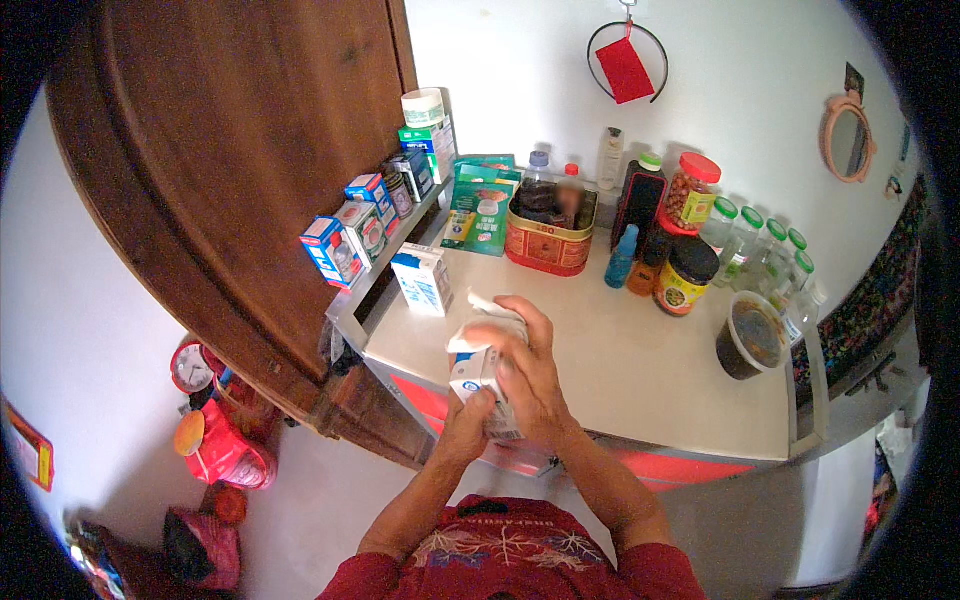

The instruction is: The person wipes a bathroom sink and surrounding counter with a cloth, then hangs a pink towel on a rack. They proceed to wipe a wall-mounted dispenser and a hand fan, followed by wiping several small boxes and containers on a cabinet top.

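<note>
Over the front edge of the cabinet top (590,370), my left hand (464,428) grips a small white carton (470,376) with blue marks. My right hand (533,385) is closed on a crumpled white cloth (488,328), pressed against the carton's top and right side. Parts of the carton are hidden behind my fingers. A second white carton (422,282) with blue writing stands on the cabinet top, just beyond my hands to the left.
Small boxes (360,232) line a raised ledge at left. Behind are green packets (487,215), a red tin (545,247) holding bottles, a dark-lidded jar (686,275) and several green-lidded glass jars (745,235). A tub of dark contents (752,337) sits at right. Red bags (228,445) lie at far left.
</note>
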`<state>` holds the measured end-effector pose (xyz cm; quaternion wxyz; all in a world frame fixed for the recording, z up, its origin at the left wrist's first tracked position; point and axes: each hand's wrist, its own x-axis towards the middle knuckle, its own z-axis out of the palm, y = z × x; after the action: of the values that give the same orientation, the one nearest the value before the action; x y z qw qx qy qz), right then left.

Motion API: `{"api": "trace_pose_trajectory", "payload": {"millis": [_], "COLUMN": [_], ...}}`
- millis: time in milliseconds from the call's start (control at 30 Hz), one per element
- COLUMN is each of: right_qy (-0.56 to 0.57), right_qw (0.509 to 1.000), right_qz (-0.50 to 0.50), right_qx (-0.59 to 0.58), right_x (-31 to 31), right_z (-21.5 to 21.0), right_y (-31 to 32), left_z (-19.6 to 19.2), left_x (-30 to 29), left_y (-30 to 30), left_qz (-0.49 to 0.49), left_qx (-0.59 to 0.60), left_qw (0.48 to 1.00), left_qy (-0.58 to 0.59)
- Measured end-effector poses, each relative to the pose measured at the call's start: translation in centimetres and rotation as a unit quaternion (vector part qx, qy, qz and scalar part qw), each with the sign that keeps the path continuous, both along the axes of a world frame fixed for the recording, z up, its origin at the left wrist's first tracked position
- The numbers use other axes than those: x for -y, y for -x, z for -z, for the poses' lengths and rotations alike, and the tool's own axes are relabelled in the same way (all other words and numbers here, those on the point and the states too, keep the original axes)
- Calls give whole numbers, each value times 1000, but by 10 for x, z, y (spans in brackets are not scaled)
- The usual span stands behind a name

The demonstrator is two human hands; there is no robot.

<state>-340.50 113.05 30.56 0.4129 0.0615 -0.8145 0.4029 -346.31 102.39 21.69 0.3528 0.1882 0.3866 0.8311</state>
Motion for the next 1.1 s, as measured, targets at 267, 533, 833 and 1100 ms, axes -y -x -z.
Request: {"api": "trace_pose_trajectory", "payload": {"millis": [267, 533, 833, 1100], "right_qy": [127, -110, 197, 59], "right_qw": [992, 993, 980, 987], "right_qz": [-4, -32, 3, 148], "right_qx": [-3, -37, 24, 35], "right_x": [-8, -21, -32, -14], "right_z": [34, -25, 9, 49], "right_y": [-40, -43, -1, 1], "left_z": [-49, -37, -35, -29], "left_x": [-7, -1, -13, -15], "left_y": [-5, 3, 4, 11], "left_qz": [-15, 33, 1, -39], "left_qx": [-82, -260, -222, 12], "left_qw": [996, 965, 975, 998], "left_qy": [-11, 26, -3, -49]}}
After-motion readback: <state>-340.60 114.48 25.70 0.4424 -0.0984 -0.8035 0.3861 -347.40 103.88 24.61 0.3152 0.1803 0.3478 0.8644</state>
